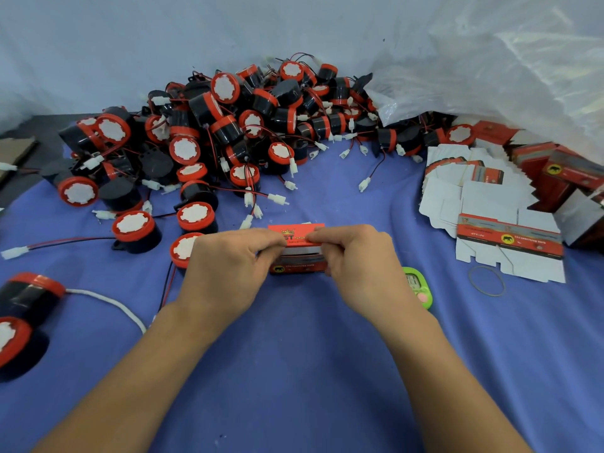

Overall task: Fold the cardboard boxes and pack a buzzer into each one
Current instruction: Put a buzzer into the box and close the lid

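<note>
1. Head view, centre of the frame: the left hand (235, 266) and the right hand (359, 266) both grasp a small red cardboard box (295, 238) standing on the blue-covered table (294, 371). The fingers of each hand curl round its ends, and the fingertips pinch the top flap.
2. The flap is raised over a gap. Whether a buzzer is already inside cannot be told.
3. Loose buzzers (228, 125) lie heaped across the upper left and centre. One buzzer (183, 248) sits just beside the left hand.
4. Flat unfolded boxes (483, 197) are stacked at the right, with a rubber band (486, 280) below them.
5. The step looks like closing the lid. The next move probably calls for bending the flap down and sliding its tuck tab inside the front wall without creasing it.
</note>
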Tool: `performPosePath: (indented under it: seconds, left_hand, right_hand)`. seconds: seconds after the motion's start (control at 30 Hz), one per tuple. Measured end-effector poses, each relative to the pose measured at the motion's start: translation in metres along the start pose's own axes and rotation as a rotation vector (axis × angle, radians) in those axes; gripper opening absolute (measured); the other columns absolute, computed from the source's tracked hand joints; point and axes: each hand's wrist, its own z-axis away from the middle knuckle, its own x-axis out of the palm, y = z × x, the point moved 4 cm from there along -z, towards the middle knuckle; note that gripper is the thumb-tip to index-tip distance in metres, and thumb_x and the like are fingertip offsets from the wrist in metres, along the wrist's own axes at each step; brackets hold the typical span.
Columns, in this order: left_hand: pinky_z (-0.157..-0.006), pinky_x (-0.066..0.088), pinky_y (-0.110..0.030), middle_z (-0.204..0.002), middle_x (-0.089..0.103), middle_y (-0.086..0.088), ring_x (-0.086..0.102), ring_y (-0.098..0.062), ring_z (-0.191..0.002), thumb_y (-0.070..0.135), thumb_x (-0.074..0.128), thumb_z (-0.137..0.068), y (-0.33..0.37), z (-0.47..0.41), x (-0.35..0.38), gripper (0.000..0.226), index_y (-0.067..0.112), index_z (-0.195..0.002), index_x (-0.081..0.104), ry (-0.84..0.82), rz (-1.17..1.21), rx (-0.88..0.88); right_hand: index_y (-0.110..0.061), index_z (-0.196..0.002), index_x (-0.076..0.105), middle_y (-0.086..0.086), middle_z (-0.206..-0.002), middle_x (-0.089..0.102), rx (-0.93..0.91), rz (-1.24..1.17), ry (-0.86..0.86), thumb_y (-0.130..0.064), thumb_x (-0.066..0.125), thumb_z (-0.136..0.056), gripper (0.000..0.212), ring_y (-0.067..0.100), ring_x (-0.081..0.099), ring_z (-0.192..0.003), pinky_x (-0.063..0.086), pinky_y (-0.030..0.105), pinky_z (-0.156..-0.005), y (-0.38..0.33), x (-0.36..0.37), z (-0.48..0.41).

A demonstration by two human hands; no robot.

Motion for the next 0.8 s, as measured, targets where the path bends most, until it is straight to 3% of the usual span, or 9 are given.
performPosePath:
  seconds: [0.13,0.27,0.37,0.5,0.63,0.8]
  left_hand:
    - [-0.07,0.047,-0.003,-0.075,0.071,0.032,0.067,0.011,-0.085,0.014,0.085,-0.081,-0.023,-0.01,-0.001,0.021,0.035,-0.083,0.083,-0.165,0.191,-0.342]
    - [-0.076,0.053,-0.007,-0.078,0.069,0.039,0.068,0.013,-0.083,0.017,0.086,-0.08,-0.034,-0.014,-0.003,0.029,0.045,-0.079,0.078,-0.277,0.255,-0.425]
    - [-0.077,0.053,-0.008,-0.07,0.063,0.042,0.068,0.013,-0.085,0.017,0.085,-0.082,-0.03,-0.011,-0.002,0.026,0.041,-0.082,0.078,-0.228,0.229,-0.394]
    - [-0.075,0.048,-0.003,-0.08,0.064,0.039,0.067,0.012,-0.087,0.012,0.084,-0.084,-0.03,-0.008,-0.001,0.016,0.026,-0.089,0.085,-0.142,0.213,-0.338]
    - [-0.076,0.049,-0.003,-0.084,0.065,0.037,0.065,0.018,-0.086,0.008,0.084,-0.084,-0.028,-0.004,0.001,0.015,0.02,-0.093,0.085,-0.088,0.219,-0.325]
    - [-0.076,0.051,-0.004,-0.077,0.066,0.039,0.069,0.013,-0.085,0.008,0.085,-0.082,-0.027,-0.003,0.003,0.02,0.025,-0.093,0.084,-0.07,0.294,-0.385]
  right_hand:
    - [-0.034,-0.113,0.078,-0.007,-0.083,0.068,0.007,-0.065,0.004,-0.016,0.052,-0.102,0.034,0.017,0.07,-0.081,0.051,0.016,-0.065,0.004,-0.004,-0.001]
    - [-0.032,-0.114,0.078,-0.004,-0.106,0.074,0.004,-0.114,0.001,-0.015,0.051,-0.103,0.033,0.019,0.071,-0.088,0.059,0.035,-0.086,0.003,-0.002,-0.001]
    - [-0.031,-0.111,0.078,-0.003,-0.1,0.074,-0.011,-0.115,0.011,-0.014,0.049,-0.103,0.034,0.019,0.07,-0.089,0.06,0.041,-0.085,0.003,-0.005,-0.003]
    - [-0.035,-0.109,0.078,-0.003,-0.088,0.074,-0.029,-0.087,-0.001,-0.015,0.049,-0.102,0.035,0.018,0.069,-0.081,0.056,0.029,-0.072,0.004,-0.007,-0.003]
    - [-0.035,-0.113,0.078,-0.014,-0.072,0.066,-0.044,-0.071,-0.006,-0.01,0.049,-0.101,0.04,0.006,0.055,-0.051,0.038,0.013,-0.045,0.004,-0.012,-0.002]
    - [-0.039,-0.116,0.076,-0.007,-0.099,0.076,-0.055,-0.003,-0.01,-0.005,0.056,-0.095,0.044,-0.001,0.059,-0.057,0.043,0.012,-0.049,0.002,-0.013,0.001]
